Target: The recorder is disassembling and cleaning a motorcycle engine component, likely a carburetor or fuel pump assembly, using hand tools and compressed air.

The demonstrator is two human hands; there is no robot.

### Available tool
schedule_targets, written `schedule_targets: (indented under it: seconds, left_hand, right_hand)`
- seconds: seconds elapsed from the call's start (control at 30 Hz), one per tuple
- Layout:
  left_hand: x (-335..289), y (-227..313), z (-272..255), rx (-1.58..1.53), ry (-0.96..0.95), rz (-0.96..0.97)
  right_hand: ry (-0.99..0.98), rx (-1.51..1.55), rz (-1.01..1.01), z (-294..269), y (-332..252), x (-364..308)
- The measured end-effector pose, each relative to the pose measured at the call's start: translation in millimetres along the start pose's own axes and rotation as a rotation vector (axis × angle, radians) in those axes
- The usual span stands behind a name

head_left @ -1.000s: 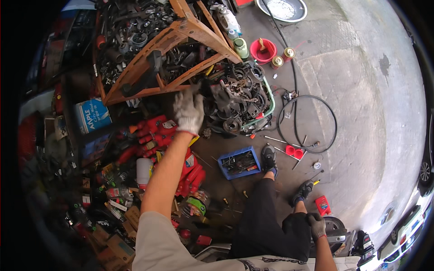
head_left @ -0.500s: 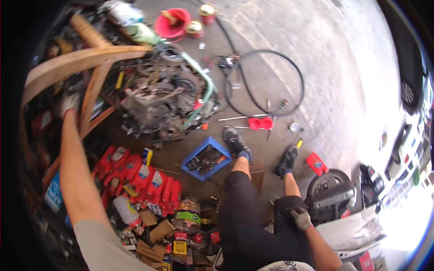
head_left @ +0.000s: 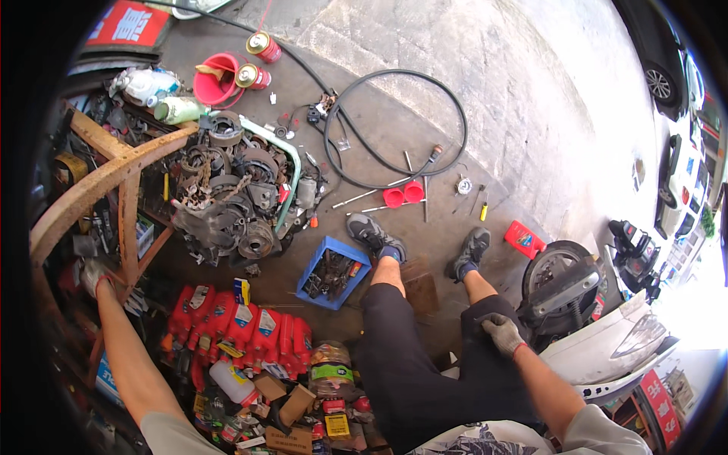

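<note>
Rusty brown steel rack [head_left: 128, 220] left of the blue plastic bin [head_left: 355, 282]: probably heavy, stiff, grab a bar. Gloved left hand [head_left: 92, 277]'s inside, finger grip unclear; gloved right hand [head_left: 503, 335] rests loosely spread, empty-looking, right of the bin.

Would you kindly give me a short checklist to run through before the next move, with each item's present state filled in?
1. Gloves on: ok; left hand and right hand are both gloved.
2. Left hand's grip inside the rusty rack: cannot tell; too small and partly hidden.
3. Right hand free: ok; it rests on the right leg, with nothing seen in it.
4. Right shoe clear of loose tools: not ok; a yellow-handled screwdriver lies close by.
5. Black hose away from both shoes: ok; its loop lies beyond them.
6. Blue crate upright: ok; it holds dark parts.
</note>
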State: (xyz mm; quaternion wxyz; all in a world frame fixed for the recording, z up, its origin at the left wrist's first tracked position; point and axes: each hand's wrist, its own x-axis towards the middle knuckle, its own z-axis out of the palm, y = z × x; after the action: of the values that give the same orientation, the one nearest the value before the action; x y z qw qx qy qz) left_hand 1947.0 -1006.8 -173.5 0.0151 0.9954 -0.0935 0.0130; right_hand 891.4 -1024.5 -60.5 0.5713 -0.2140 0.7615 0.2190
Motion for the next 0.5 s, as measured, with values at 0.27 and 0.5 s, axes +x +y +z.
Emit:
schedule_targets:
  seconds: [0.27,0.5]
  left_hand:
    - [-152.0,30.3,-90.4,-0.524,0.049,-0.125]
    - [-506.7,99.2,-68.4,-0.94,-0.629,0.148]
  right_hand:
    - [0.016,-0.041,-0.066,-7.3,-19.1,12.1]
    - [-0.004,-0.229,-0.648,8.9,-107.8,11.0]
